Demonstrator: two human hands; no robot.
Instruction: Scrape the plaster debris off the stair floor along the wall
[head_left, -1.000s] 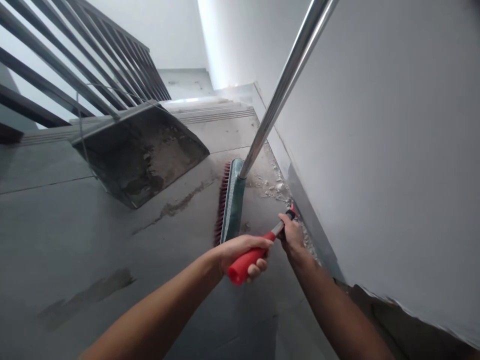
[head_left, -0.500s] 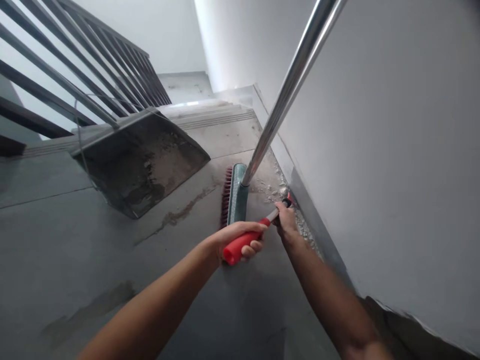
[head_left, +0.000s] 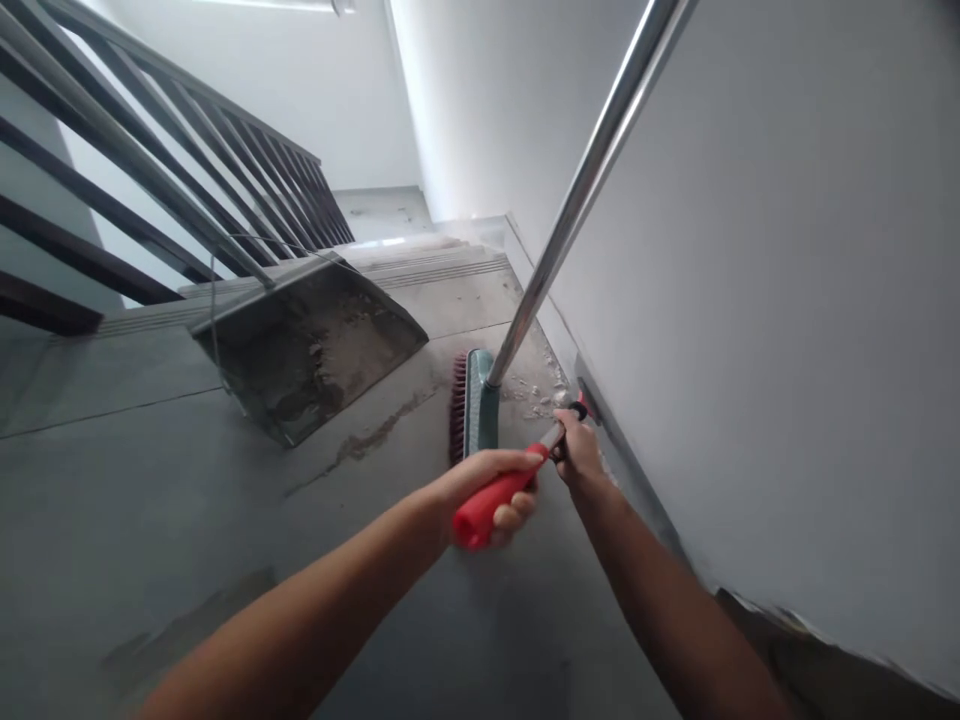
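Note:
Both my hands are closed around a red-handled scraper. My left hand wraps its thick red grip, thumb along the top. Further along, my right hand grips the grey shaft near a black collar. The scraper's red far end points at the foot of the wall, partly hidden by my right hand. Broken whitish debris lies along that wall edge. Just beyond my left hand rests a broom head, teal with maroon bristles facing left, its shiny metal pole rising to the upper right.
A long-handled dustpan holding dust and rubble stands on the landing at left. Dark railing bars run behind it. Stair edges lie ahead, and a plain wall closes off the right side.
The view has shifted, so the dustpan, broom and railing sit lower in the picture. Both hands keep their hold on the scraper; my left hand and the grip appear slightly lower and blurred.

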